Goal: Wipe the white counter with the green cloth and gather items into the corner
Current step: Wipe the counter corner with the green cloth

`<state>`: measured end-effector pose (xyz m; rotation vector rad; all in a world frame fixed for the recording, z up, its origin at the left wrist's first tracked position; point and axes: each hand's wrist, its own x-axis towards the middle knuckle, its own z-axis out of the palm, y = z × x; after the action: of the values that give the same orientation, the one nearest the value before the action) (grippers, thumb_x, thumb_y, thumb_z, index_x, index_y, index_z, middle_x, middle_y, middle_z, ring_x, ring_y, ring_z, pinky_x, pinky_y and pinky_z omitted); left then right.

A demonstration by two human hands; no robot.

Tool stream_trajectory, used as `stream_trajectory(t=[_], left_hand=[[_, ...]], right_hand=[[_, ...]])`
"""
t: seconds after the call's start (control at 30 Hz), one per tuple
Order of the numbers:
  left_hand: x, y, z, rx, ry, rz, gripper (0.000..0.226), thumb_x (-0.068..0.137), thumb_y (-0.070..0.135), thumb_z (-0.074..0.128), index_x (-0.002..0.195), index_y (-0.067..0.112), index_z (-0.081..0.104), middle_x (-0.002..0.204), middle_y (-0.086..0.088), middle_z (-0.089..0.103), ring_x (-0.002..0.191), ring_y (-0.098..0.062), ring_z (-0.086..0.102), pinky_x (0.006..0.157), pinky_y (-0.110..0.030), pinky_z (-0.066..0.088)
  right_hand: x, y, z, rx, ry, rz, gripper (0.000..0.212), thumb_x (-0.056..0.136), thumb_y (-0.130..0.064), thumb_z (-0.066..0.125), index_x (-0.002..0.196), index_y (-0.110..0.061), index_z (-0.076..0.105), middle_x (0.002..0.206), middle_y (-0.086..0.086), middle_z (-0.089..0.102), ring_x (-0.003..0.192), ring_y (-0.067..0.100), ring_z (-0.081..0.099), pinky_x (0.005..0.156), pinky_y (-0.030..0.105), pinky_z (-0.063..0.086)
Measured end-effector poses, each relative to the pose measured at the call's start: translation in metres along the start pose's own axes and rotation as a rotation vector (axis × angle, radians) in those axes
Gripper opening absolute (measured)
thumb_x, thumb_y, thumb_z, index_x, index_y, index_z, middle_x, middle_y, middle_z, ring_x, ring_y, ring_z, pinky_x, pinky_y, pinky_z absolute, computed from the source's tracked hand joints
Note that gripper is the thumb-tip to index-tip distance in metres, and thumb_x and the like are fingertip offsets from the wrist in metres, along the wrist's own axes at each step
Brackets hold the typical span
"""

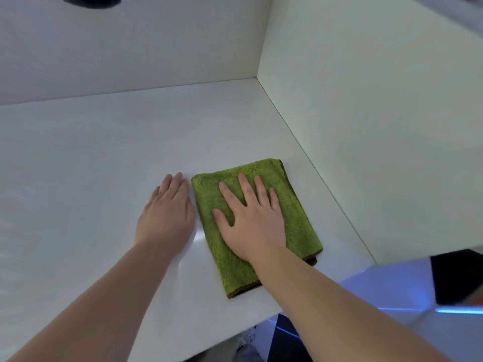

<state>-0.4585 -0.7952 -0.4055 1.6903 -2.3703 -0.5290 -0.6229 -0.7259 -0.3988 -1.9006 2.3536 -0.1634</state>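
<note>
A folded green cloth (295, 210) with a brown edge lies flat on the white counter (104, 165), near the right wall. My right hand (251, 218) presses down on the cloth with fingers spread and straight. My left hand (167, 212) rests flat on the bare counter just left of the cloth, fingers together and straight, holding nothing.
White walls meet in a corner (257, 78) at the back right. A dark object (91, 1) shows at the top left edge. The counter's front edge (235, 333) runs below my forearms, with a blue-lit floor area (392, 291) beyond it at the right.
</note>
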Motion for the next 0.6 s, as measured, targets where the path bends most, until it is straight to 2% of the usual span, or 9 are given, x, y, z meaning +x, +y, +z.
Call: stream_trajectory(t=[0.27,0.5,0.6], left_hand=[[-0.003,-0.001,0.001,-0.006,0.013,-0.002,0.056,0.104,0.024,0.026,0.159,0.011,0.022,0.167,0.002,0.014,0.154,-0.012,0.005,0.123,-0.028,0.003],[-0.001,-0.005,0.007,0.0,0.044,0.015,0.055,0.104,0.023,0.025,0.158,0.01,0.025,0.166,0.001,0.017,0.154,-0.012,0.008,0.12,-0.023,-0.002],[-0.002,-0.003,0.006,0.0,0.07,0.017,0.062,0.1,0.031,0.015,0.155,0.009,0.032,0.164,0.0,0.024,0.152,-0.012,0.014,0.12,-0.024,0.0]], right_hand=[[-0.044,0.035,-0.002,-0.001,-0.035,-0.014,0.061,0.09,-0.075,0.005,0.147,-0.056,-0.003,0.163,-0.012,-0.005,0.149,0.015,-0.013,0.12,0.044,-0.005],[-0.002,0.066,-0.012,-0.055,-0.041,-0.023,0.06,0.089,-0.075,0.006,0.147,-0.057,0.001,0.163,-0.013,0.001,0.15,0.015,-0.004,0.121,0.045,0.003],[0.038,0.082,-0.016,-0.091,-0.044,-0.035,0.061,0.089,-0.074,0.008,0.147,-0.056,0.002,0.163,-0.012,0.003,0.15,0.015,-0.003,0.121,0.044,0.003]])
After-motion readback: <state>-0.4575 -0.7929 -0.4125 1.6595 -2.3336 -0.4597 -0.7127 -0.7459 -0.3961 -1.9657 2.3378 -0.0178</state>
